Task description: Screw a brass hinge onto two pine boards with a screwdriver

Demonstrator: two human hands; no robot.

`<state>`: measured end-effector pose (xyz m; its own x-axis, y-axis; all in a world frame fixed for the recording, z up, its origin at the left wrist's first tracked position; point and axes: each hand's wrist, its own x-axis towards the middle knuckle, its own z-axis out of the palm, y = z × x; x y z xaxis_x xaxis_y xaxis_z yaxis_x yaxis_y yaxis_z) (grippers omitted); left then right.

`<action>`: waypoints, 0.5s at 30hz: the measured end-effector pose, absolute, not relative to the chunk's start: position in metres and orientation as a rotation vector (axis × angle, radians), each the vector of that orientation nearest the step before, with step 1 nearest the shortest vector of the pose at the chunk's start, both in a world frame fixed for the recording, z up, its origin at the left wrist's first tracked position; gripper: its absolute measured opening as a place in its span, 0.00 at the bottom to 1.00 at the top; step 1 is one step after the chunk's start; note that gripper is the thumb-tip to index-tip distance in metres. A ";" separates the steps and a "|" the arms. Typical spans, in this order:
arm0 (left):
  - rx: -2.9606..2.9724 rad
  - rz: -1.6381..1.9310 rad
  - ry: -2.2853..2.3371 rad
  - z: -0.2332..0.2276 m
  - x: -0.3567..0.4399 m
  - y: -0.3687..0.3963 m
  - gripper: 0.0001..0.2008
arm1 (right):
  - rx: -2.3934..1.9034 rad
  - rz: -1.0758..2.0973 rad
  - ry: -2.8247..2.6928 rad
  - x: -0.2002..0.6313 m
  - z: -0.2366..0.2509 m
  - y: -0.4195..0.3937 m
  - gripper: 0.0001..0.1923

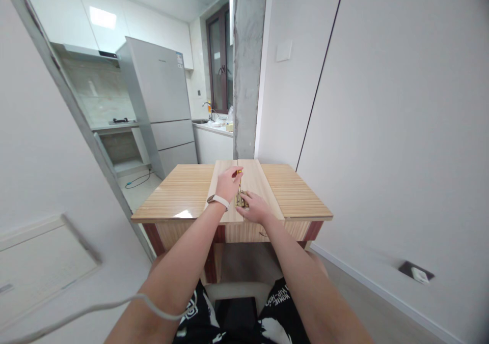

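The left hand (228, 182) is closed around a yellow-handled screwdriver (239, 181), its shaft pointing down toward a small brass hinge (240, 199). The hinge lies across the seam between two light boards (252, 178) set side by side in the middle of the worktop (183, 194). The right hand (255, 207) lies flat, fingers spread, pressing on the near board just beside the hinge and touching its edge. The screws are too small to make out. Risk, as judged: the driver tip could slip off a screw head and strike the right fingers, which sit very near; cause would be a tilted shaft or downward force off-axis. The boards appear unclamped, held only by the pressing hand, so they could shift apart at the seam and leave the hinge misaligned. The worktop is a striped wood-grain table with a glossy finish, standing against a grey concrete pillar (249, 64). White walls to the right; a floor socket (416, 271) sits near the skirting. To the left, an open kitchen with a grey fridge (160, 99), hob, sink and window. A white cable (76, 316) crosses the lower left.
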<state>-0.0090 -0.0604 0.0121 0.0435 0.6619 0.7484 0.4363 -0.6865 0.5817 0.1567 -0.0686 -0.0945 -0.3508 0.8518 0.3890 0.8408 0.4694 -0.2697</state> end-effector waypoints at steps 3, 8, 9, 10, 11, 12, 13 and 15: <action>2.130 1.695 1.113 0.013 -0.007 -0.062 0.09 | -1.388 0.021 -2.247 0.157 -0.094 -0.069 0.36; 2.099 1.750 1.148 0.013 -0.007 -0.060 0.06 | -1.382 0.022 -2.253 0.158 -0.092 -0.071 0.35; 2.080 1.758 1.166 0.013 -0.007 -0.059 0.06 | -1.384 0.021 -2.253 0.157 -0.092 -0.071 0.36; 2.064 1.762 1.182 0.013 -0.007 -0.058 0.06 | -1.387 0.020 -2.254 0.157 -0.092 -0.071 0.36; 2.053 1.762 1.194 0.013 -0.008 -0.057 0.06 | -1.390 0.019 -2.253 0.157 -0.092 -0.071 0.36; 2.050 1.761 1.202 0.013 -0.008 -0.056 0.06 | -1.390 0.020 -2.254 0.157 -0.092 -0.071 0.36; 2.052 1.760 1.205 0.013 -0.008 -0.056 0.05 | -1.391 0.020 -2.254 0.157 -0.092 -0.071 0.36; 2.060 1.762 1.200 0.013 -0.009 -0.056 0.05 | -1.391 0.020 -2.252 0.157 -0.093 -0.070 0.36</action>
